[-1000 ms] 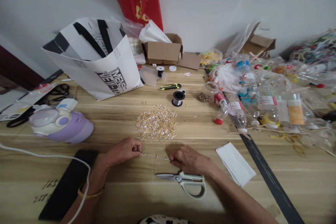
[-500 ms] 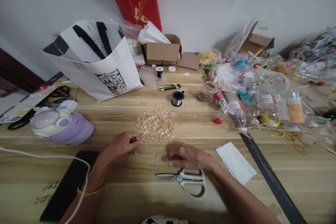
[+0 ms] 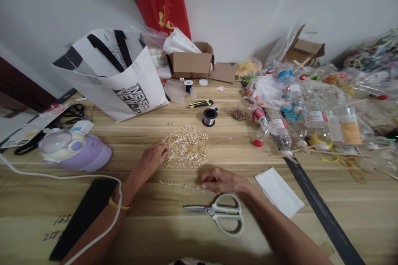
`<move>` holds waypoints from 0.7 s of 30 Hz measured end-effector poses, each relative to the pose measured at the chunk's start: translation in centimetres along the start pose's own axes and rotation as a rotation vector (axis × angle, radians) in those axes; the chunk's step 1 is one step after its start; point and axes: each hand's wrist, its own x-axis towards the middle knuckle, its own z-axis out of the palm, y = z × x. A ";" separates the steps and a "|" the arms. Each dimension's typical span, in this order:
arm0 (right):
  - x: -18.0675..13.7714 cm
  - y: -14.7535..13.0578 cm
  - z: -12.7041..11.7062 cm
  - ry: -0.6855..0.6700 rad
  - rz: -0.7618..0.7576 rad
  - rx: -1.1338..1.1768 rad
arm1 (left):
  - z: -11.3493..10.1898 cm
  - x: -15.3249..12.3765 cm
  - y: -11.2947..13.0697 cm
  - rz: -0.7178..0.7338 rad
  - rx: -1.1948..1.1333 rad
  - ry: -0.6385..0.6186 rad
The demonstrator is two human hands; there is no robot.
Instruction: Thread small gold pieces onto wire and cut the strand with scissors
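A loose pile of tangled gold and silver wire-like pieces [image 3: 187,145] lies mid-table. My left hand [image 3: 154,155] is at the pile's left edge, its fingers closed; whatever they pinch is hidden. Below the pile stretches a thin chain with small rings and beads [image 3: 177,184]. My right hand [image 3: 221,180] rests on the table by the chain's right end, with fingers curled together; I cannot make out anything in them. Just below that hand lies a pair of scissors [image 3: 214,211] with pale handles, blades pointing left.
A wire spool [image 3: 209,117] and a utility knife [image 3: 200,104] lie beyond the pile. Folded white paper [image 3: 280,192] is at right, plastic bottles [image 3: 315,122] behind it. Left are a purple-and-white device [image 3: 76,149], a white bag [image 3: 115,80] and a white cable [image 3: 77,177] crossing my left forearm.
My left hand has moved up and right to the pile's edge. My right hand has shifted slightly up and away from the chain's end, uncovering more of it.
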 end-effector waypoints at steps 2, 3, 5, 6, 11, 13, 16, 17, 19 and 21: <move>0.0 -0.2 -0.1 0.006 -0.019 0.029 | 0.0 0.7 0.2 0.010 -0.013 0.000; 0.0 -0.2 -0.1 0.008 -0.018 0.044 | 0.0 1.0 0.3 0.015 -0.038 0.005; 0.0 -0.2 -0.2 0.007 -0.009 0.075 | 0.0 1.6 0.5 0.018 -0.114 0.008; 0.0 -0.2 -0.2 0.003 -0.006 0.091 | 0.0 1.8 0.6 0.012 -0.160 0.006; 0.2 0.3 -0.2 -0.003 0.004 0.134 | 0.1 2.3 0.7 -0.039 -0.355 0.004; 0.2 0.3 -0.2 -0.006 0.006 0.147 | 0.1 2.2 0.6 -0.035 -0.398 0.012; 0.3 0.0 -0.2 -0.008 0.003 0.165 | 0.1 2.1 0.4 -0.023 -0.435 0.011; 0.3 -0.2 -0.2 -0.007 0.003 0.165 | 0.1 2.1 0.4 -0.020 -0.442 0.009; 0.3 -0.4 -0.2 -0.004 0.007 0.160 | 0.2 2.1 0.4 -0.015 -0.463 0.009; 0.3 -0.6 -0.3 -0.004 0.007 0.154 | 0.3 2.1 0.4 -0.014 -0.494 0.003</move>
